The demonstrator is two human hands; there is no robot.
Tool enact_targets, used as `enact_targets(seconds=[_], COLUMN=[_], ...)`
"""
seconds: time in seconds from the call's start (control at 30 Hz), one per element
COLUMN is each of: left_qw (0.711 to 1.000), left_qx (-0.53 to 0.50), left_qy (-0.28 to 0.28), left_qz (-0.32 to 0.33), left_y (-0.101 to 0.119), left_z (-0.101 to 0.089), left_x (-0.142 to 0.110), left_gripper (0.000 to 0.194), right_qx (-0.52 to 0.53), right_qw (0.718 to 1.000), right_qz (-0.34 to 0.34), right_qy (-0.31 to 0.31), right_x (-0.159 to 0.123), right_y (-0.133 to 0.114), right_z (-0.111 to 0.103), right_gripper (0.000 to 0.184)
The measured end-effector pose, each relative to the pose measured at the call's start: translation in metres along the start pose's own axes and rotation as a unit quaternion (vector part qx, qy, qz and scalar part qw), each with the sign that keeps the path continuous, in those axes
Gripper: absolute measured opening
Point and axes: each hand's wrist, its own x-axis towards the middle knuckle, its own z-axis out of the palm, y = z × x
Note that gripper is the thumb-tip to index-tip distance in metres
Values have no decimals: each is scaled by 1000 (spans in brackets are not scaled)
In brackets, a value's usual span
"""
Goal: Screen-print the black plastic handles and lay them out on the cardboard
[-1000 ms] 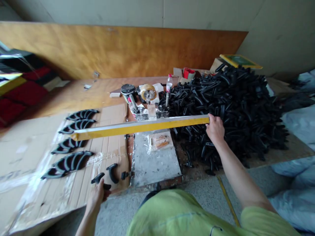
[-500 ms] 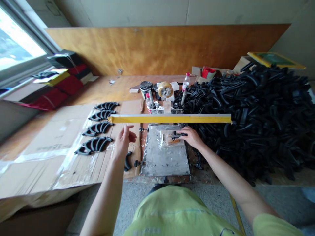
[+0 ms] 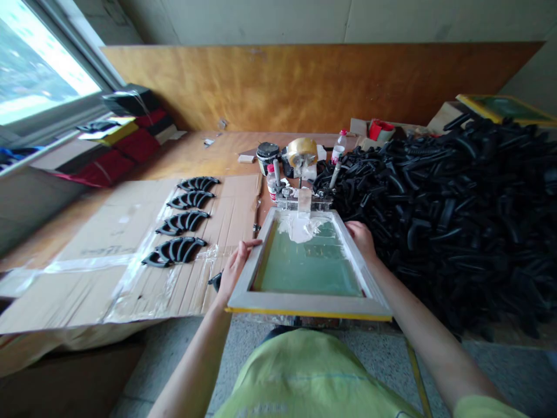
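A screen-printing frame (image 3: 313, 304) with a green mesh lies low and nearly flat in front of me, its near edge toward my body. My left hand (image 3: 235, 270) is at its left rail, fingertips on the edge. On the right rail, my right hand (image 3: 362, 241) grips the side, some fingers hidden by the frame. White paste or film (image 3: 300, 226) covers the mesh's far end. Beside my left wrist sits a curved black plastic part (image 3: 214, 281), partly covered. The metal base plate and the black handle-like piece on it are hidden under the frame.
Four-sided cardboard (image 3: 100, 232) at left carries several rows of curved black parts (image 3: 176, 252). A large heap of black parts (image 3: 456, 220) fills the right. Behind the frame stand a metal clamp (image 3: 304, 203), a tape roll (image 3: 303, 152), a paint can (image 3: 267, 155) and bottles (image 3: 339, 146).
The raised frame has swung down over the base plate. My right hand has left the black piece and moved to the right rail; my left hand has come to the left rail.
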Motion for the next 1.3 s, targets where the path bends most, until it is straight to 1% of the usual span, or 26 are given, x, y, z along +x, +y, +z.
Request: enact_targets(seconds=[0.03, 0.07, 0.1, 0.13, 0.17, 0.2, 0.23, 0.3, 0.37, 0.43, 0.53, 0.67, 0.73, 0.8, 0.9, 0.97, 1.03, 1.1, 1.13, 1.2, 1.23, 1.3], left_qw=[999, 998, 997, 996, 995, 995, 995, 995, 995, 995, 995, 997, 996, 996, 995, 995, 995, 995, 995, 996, 997, 997], left_qx=[15, 22, 20, 13, 7, 3, 4, 18, 32, 32, 23, 35, 47, 56, 57, 55, 60, 66, 65, 56, 51, 44], left_qy=[-19, -34, -43, -47, -50, -50, -47, -36, -27, -30, -32, -22, -27, -30, -36, -41, -41, -38, -35, -28, -24, -24], left_qz=[-21, -41, -58, -72, -82, -89, -93, -91, -86, -90, -89, -71, -67, -67, -73, -74, -74, -70, -67, -62, -60, -62], left_y=[-12, -24, -37, -49, -61, -72, -82, -96, -105, -111, -117, -122, -123, -125, -127, -128, -129, -129, -129, -127, -126, -124], left_z=[-2, -3, -2, -1, 2, 4, 6, 9, 9, 9, 8, 8, 7, 7, 6, 5, 5, 5, 5, 6, 6, 6], left_x=[-3, -5, -5, -3, 0, 3, 6, 11, 14, 15, 16, 17, 17, 17, 18, 18, 18, 18, 18, 18, 17, 17], left_gripper=[61, 62, 66, 72, 79, 83, 83, 77, 70, 69, 69, 66, 66, 65, 65, 65, 64, 62, 61, 61, 60, 61], right_qx=[-1, -1, -3, -9, -21, -40, -61, -94, -113, -121, -113, -105, -121, -143, -154, -135, -106, -80, -69, -53, -50, -55], right_qw=[999, 997, 995, 994, 994, 995, 995, 993, 987, 984, 985, 987, 984, 979, 974, 968, 955, 939, 931, 928, 934, 954], right_qz=[25, 34, 27, 6, -22, -48, -62, -59, -50, -65, -95, -95, -101, -100, -110, -157, -221, -275, -291, -294, -281, -247], right_qy=[41, 75, 100, 111, 103, 77, 39, -45, -101, -111, -90, -73, -87, -109, -125, -141, -165, -193, -209, -224, -214, -164], right_x=[10, 21, 34, 47, 59, 69, 78, 85, 82, 72, 60, 63, 68, 68, 55, 40, 27, 23, 24, 31, 34, 36], right_y=[1, -2, -9, -19, -30, -43, -54, -70, -75, -71, -63, -66, -72, -78, -82, -81, -77, -72, -70, -67, -67, -68], right_z=[-5, -6, -4, 0, 6, 13, 21, 35, 45, 50, 51, 51, 54, 59, 61, 55, 43, 29, 23, 17, 18, 25], right_gripper=[36, 37, 38, 41, 45, 47, 44, 29, 19, 16, 17, 29, 28, 23, 19, 18, 19, 20, 20, 17, 16, 16])
